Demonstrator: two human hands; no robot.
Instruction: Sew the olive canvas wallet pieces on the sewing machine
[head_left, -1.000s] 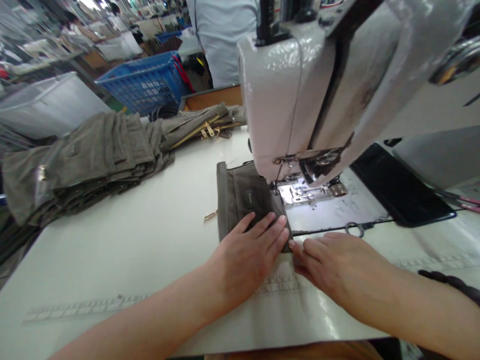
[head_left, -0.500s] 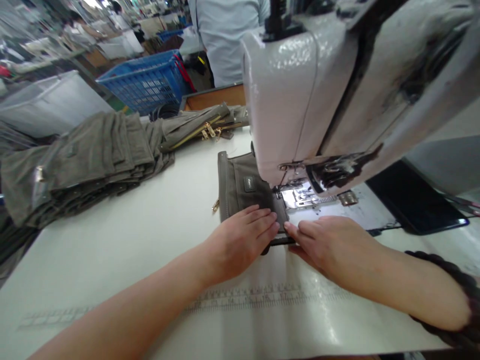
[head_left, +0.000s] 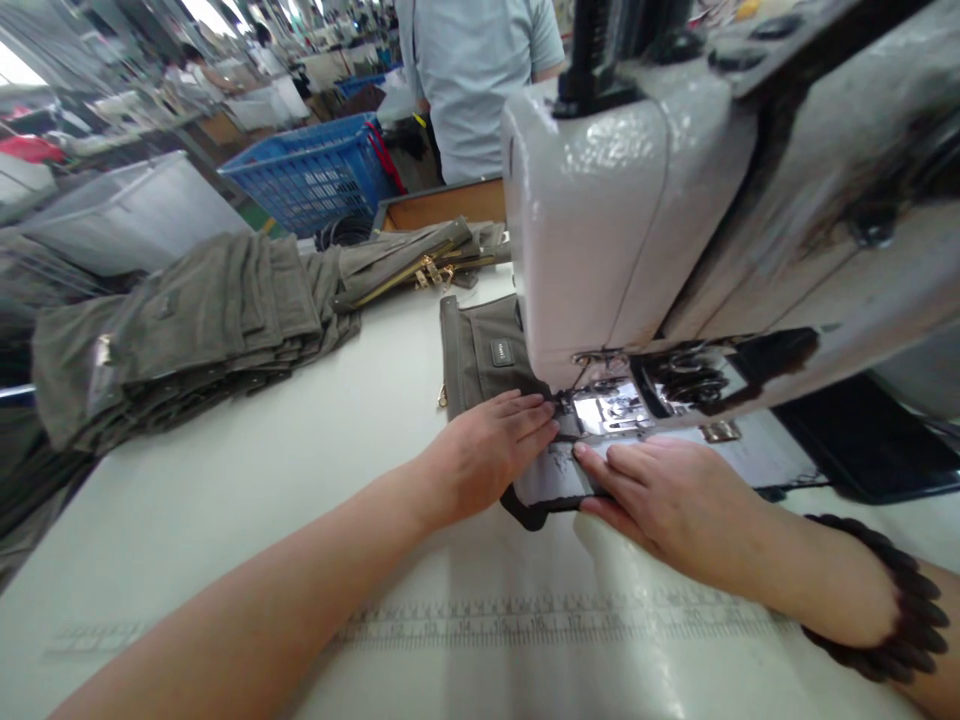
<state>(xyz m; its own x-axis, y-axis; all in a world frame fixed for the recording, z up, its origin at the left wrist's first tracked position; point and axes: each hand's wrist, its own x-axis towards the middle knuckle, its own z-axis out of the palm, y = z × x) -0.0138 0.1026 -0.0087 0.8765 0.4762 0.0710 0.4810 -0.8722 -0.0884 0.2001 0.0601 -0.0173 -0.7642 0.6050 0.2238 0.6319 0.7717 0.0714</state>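
An olive-grey fabric bag piece point(head_left: 480, 322) with a small dark label point(head_left: 501, 352) lies partly beneath the head of a white sewing machine point(head_left: 585, 230). Its right edge runs beside the lit needle plate point(head_left: 611, 412). Flat on the fabric, fingers stretched toward the presser area, rests my left hand point(head_left: 487, 450). My right hand point(head_left: 660, 480) grips the near right edge of the piece, index finger on top and thumb lower down. A gold zipper pull point(head_left: 442, 397) hangs at the piece's left side. The machine head hides the far right part of the fabric.
A pile of similar olive pieces point(head_left: 202, 310) with gold zippers lies on the table's left. Behind stand a blue basket point(head_left: 315, 170) and a person in a light shirt point(head_left: 472, 90). A black phone-like slab point(head_left: 862, 430) lies right. A printed ruler point(head_left: 525, 620) crosses the near tabletop.
The view has shifted slightly. The bag piece has turned and slid a little under the machine, and a pale area now shows by its near end. Both hands stay on it.
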